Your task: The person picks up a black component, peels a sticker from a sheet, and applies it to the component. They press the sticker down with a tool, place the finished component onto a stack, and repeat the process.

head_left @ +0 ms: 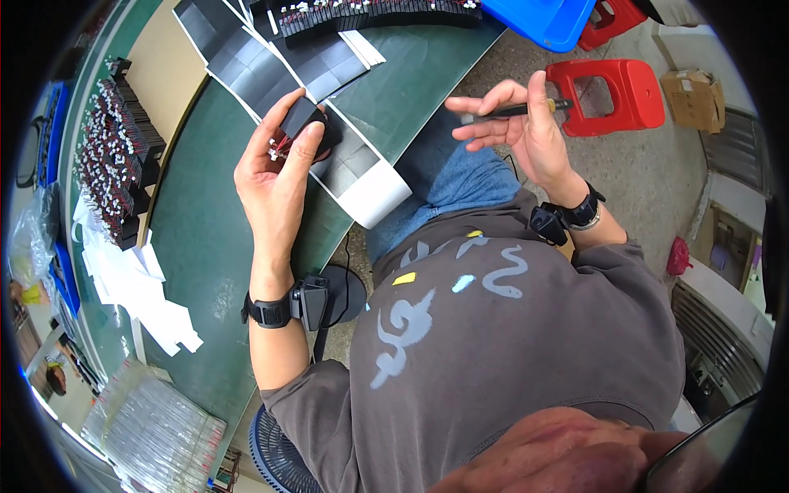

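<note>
My left hand [278, 168] is above the green table, its thumb and fingers closed around black rectangular blocks [297, 120] with thin red wires and small white connectors. How many blocks it holds is partly hidden by the fingers. Beneath it runs a white backing strip [376, 194] carrying black square pads, its near end curling over the table edge. Off to the right, past that edge, my right hand [534, 135] is raised with a slim dark pen-like tool [516, 110] lying between thumb and fingers. The tool's exact kind cannot be made out.
Rows of black blocks with white connectors [378, 18] stand at the far edge, and more [119, 156] at the left. White paper pieces [136, 279] and a clear plastic-wrapped stack [156, 411] lie on the green table [205, 222]. A red stool [641, 94] and blue bin [542, 20] stand right.
</note>
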A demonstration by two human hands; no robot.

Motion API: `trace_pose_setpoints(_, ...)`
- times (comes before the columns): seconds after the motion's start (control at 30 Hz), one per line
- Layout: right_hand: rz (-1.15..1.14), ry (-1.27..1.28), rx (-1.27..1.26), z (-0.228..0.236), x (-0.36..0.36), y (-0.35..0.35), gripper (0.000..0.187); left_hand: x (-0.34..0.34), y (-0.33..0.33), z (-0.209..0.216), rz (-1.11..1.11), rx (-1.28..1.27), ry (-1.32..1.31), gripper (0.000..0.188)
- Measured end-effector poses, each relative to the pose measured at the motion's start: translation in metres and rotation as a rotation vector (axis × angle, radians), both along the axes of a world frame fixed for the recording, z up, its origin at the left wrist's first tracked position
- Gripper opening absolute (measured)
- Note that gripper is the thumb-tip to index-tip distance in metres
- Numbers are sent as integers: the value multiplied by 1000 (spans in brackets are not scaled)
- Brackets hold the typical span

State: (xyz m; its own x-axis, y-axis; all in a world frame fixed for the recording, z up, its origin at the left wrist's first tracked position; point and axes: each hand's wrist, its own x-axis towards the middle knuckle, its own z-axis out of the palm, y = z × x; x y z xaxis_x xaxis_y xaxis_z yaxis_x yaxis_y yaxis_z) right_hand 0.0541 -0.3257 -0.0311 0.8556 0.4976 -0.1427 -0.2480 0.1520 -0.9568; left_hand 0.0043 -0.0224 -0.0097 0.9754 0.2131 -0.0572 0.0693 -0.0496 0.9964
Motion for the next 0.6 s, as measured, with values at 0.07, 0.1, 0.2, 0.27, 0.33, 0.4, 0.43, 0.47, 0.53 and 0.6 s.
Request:
trace_pose_setpoints(0.07,-9,15,-32,1,-1,1,69,-1,1,-1,-1,6,16,40)
trace_pose_setpoints(0.1,-14,17,-21,0,0,0,70,-1,1,-1,-2,9,25,40)
trace_pose_setpoints(0.2,-29,23,-2,-5,1,-1,72,-1,3,1,-30,65,13,39)
trace_pose_setpoints(0.27,-59,1,-15,-11,3,-1,72,0,2,0,-47,92,8,39)
trace_pose_setpoints(0.33,-75,-9,-21,-14,4,-2,72,1,2,-2,-32,41,-6,40)
trace_pose_setpoints(0.4,-103,131,8,-16,4,-5,73,0,3,-2,-24,16,-10,40)
trace_pose_setpoints(0.43,-116,202,22,-17,3,-6,73,0,3,-2,-22,20,-7,40)
trace_pose_setpoints(0.47,-117,203,22,-15,2,-4,73,0,3,-2,-19,24,-4,40)
trace_pose_setpoints(0.53,-167,305,100,-8,0,4,73,0,3,-1,-18,27,1,40)
trace_pose_setpoints(0.6,-192,359,140,-10,-1,4,72,0,2,0,-21,6,-2,40)
